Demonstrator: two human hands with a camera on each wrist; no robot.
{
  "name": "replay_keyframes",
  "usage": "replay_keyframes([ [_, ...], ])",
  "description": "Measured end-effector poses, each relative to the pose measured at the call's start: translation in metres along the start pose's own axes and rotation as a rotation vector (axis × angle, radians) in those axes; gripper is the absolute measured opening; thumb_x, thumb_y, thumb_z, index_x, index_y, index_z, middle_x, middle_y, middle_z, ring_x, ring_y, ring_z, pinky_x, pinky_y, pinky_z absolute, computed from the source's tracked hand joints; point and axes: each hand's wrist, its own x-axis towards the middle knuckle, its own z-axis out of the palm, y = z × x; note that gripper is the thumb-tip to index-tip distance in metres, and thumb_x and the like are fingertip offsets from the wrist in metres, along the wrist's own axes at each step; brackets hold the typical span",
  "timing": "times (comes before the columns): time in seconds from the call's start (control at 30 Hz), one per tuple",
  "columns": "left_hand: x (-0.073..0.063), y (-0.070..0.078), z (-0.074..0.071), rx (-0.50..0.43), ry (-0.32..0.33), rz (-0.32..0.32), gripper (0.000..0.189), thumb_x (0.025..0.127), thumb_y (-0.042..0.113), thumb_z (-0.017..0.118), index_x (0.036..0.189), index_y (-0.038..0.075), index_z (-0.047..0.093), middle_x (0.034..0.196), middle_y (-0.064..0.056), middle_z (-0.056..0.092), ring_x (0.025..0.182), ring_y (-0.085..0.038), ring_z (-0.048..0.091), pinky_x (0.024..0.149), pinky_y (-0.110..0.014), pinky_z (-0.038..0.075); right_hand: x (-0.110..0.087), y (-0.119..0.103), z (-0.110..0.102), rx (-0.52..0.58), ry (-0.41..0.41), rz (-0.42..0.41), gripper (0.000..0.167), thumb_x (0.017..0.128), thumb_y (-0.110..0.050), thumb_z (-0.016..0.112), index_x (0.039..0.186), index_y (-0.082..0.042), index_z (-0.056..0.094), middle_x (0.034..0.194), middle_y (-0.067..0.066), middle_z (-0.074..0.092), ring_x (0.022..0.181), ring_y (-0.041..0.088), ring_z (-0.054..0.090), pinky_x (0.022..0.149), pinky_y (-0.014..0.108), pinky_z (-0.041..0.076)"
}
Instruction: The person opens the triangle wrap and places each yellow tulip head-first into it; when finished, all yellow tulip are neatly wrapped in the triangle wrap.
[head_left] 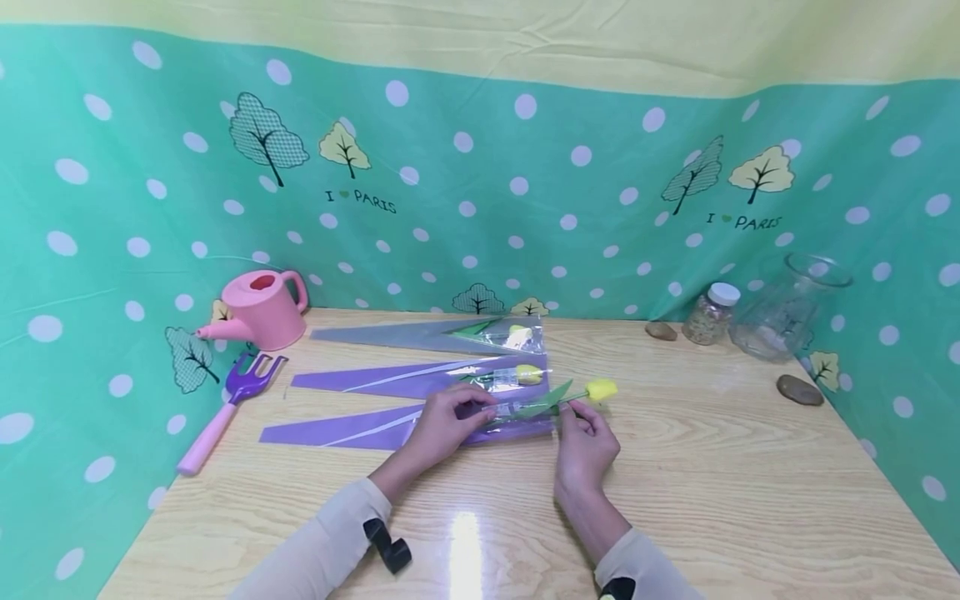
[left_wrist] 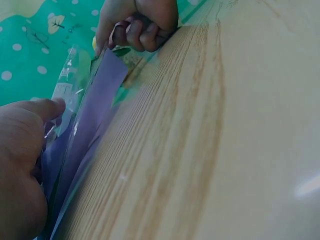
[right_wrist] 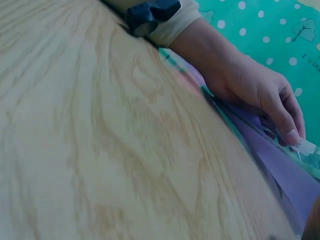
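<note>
The yellow tulip (head_left: 601,390) with a green leaf sticks partly out of the open right end of the nearest purple flower sleeve (head_left: 337,427). My right hand (head_left: 587,448) pinches its stem just below the bloom. On the sleeve's clear plastic front, my left hand (head_left: 444,423) holds the wrapper between thumb and fingers, its thumb near a white label. The left wrist view shows the left hand (left_wrist: 22,165) on the sleeve and the right hand (left_wrist: 140,22), fingers curled, at its far end. In the right wrist view the left hand (right_wrist: 257,92) lies over the purple wrapper (right_wrist: 280,167).
Behind lie another purple sleeve (head_left: 375,379) with a yellow tulip and a grey sleeve (head_left: 375,334). A pink watering can (head_left: 273,312) and a purple-pink hand fork (head_left: 225,410) are left. Stones (head_left: 799,390), a lidded jar (head_left: 707,321) and a glass vase (head_left: 776,312) stand right.
</note>
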Motion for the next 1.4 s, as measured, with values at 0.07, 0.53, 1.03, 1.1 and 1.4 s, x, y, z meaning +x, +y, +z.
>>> replay_keyframes([
  [0.07,0.0,0.0,0.0,-0.003,0.003,0.001,0.014,0.089,0.021,0.082,0.103,0.025,0.08,0.108,0.008,0.076,0.112,-0.014,0.07,0.105,-0.036,0.054,0.001,0.0,-0.002,0.0,-0.009,0.003,0.024,0.094,-0.01,0.074,0.116,-0.001,0.071,0.073,-0.011,0.056,0.066,0.002,0.05,0.056,0.014,0.045],
  [0.53,0.002,-0.005,0.003,0.002,-0.024,-0.018,0.017,0.089,0.021,0.082,0.104,0.027,0.079,0.109,0.009,0.076,0.112,-0.013,0.069,0.104,-0.036,0.054,0.09,-0.043,-0.059,-0.304,-0.333,-0.19,0.038,0.095,-0.025,0.077,0.126,-0.005,0.068,0.088,-0.016,0.063,0.075,0.002,0.055,0.059,0.017,0.048],
  [1.03,0.0,-0.004,0.001,-0.013,-0.028,-0.021,0.017,0.089,0.02,0.082,0.105,0.026,0.079,0.109,0.006,0.076,0.11,-0.014,0.069,0.099,-0.032,0.057,0.148,-0.029,-0.094,-0.759,-0.85,-0.422,0.037,0.097,-0.025,0.075,0.131,-0.012,0.068,0.129,0.01,0.07,0.113,0.019,0.061,0.091,0.019,0.049],
  [1.1,-0.001,-0.004,0.001,-0.013,-0.026,-0.022,0.017,0.089,0.02,0.082,0.105,0.026,0.079,0.109,0.006,0.076,0.11,-0.014,0.069,0.099,-0.032,0.056,0.148,-0.027,-0.093,-0.767,-0.862,-0.418,0.038,0.096,-0.025,0.075,0.131,-0.013,0.068,0.13,0.009,0.07,0.115,0.021,0.06,0.092,0.019,0.048],
  [1.4,-0.001,-0.006,0.001,-0.001,-0.021,-0.016,0.017,0.089,0.022,0.082,0.105,0.028,0.079,0.109,0.008,0.076,0.11,-0.014,0.069,0.101,-0.034,0.055,0.144,-0.026,-0.09,-0.759,-0.823,-0.437,0.027,0.097,-0.023,0.075,0.122,-0.014,0.073,0.12,0.011,0.072,0.097,0.01,0.063,0.081,0.021,0.053],
])
